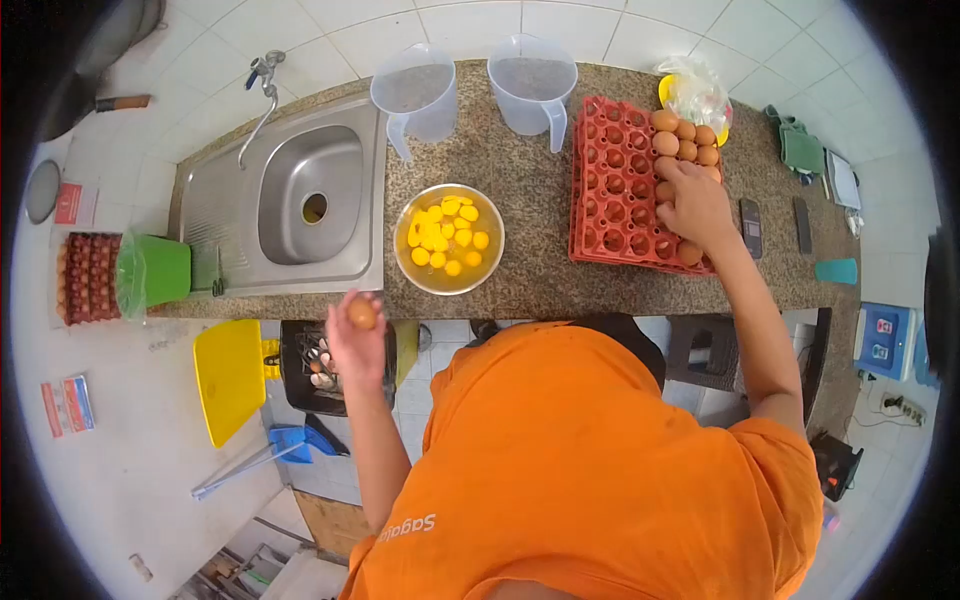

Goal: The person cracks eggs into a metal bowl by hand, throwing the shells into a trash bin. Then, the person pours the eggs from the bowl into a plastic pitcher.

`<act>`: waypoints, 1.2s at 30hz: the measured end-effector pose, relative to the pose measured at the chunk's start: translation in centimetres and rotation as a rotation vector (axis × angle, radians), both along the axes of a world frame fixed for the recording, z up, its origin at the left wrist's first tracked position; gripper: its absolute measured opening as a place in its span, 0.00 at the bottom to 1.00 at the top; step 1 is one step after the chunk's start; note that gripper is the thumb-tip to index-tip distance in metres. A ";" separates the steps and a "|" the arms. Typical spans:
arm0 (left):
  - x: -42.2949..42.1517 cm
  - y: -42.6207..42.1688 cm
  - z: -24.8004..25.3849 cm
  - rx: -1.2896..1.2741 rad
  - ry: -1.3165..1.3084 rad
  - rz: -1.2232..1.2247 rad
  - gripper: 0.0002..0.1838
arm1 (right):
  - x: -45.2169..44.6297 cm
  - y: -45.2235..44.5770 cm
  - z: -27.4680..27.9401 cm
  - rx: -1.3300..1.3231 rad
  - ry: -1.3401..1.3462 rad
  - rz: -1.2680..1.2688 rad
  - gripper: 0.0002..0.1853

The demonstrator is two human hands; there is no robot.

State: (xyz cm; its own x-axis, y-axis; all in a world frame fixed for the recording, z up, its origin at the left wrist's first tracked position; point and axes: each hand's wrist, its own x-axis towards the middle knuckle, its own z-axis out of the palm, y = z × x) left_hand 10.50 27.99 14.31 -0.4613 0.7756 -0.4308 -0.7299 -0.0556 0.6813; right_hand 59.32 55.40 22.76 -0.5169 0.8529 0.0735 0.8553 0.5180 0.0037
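The left hand (358, 350) holds a brown egg (362, 313) at the speckled stone countertop's (540, 262) front edge, left of the round steel bowl (448, 291); the right hand (698, 205) bends over the red plastic egg tray (612, 214), grip unclear.

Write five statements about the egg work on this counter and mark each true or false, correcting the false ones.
1. The left hand holds a brown egg. True.
2. The right hand is over the floor. False: it is at the red tray.
3. Yolks lie in the steel bowl. True.
4. The bowl stands to the right of the tray. False: it stands to the left, between the tray and the sink.
5. Every cup of the tray's top layer holds an egg. False: many cups on its left are empty.
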 end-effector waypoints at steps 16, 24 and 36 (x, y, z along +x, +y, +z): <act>8.6 8.4 2.1 0.111 -0.068 -0.311 0.36 | -14.2 -5.7 -2.7 -0.158 1.314 0.015 0.20; 9.0 11.1 2.0 0.104 0.022 -0.442 0.29 | -24.2 -8.1 -8.8 -0.763 1.326 0.194 0.19; 3.9 12.3 3.2 0.020 1.548 -0.628 0.22 | -25.2 -2.9 -10.0 -0.845 0.750 0.394 0.21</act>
